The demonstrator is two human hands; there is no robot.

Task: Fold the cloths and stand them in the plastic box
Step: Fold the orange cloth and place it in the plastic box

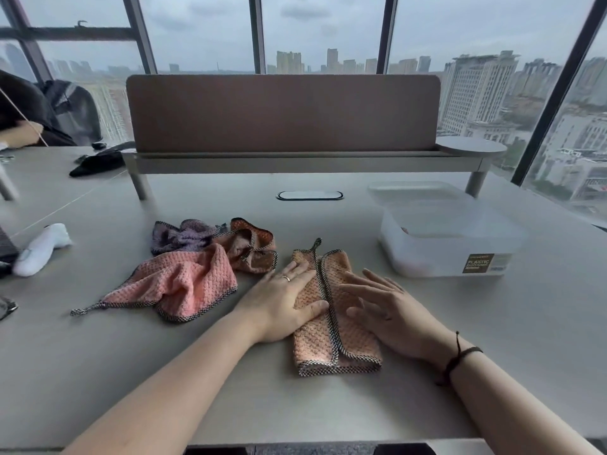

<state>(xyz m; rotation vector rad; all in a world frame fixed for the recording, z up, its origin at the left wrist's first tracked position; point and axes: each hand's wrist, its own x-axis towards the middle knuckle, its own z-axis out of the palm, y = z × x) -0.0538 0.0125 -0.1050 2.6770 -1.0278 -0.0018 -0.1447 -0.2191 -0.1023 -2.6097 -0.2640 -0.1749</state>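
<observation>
From the head view I see my left hand [285, 302] pressed flat, fingers spread, on the left flap of the folded orange cloth [331, 333] lying on the grey table [492, 339]. My right hand [382, 310] lies open on its right flap, gripping nothing. The plastic box [450, 234] stands near, to the right and farther back. To the left, a pink cloth [184, 284], purple cloth [184, 236] and brown cloth [254, 246] lie crumpled together.

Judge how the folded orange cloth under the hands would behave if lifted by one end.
The folded orange cloth would probably droop and unfold: it is soft waffle fabric, with loose flaps meeting at a trimmed seam. It looks light, and both hands, left hand and right hand, press it flat.
</observation>
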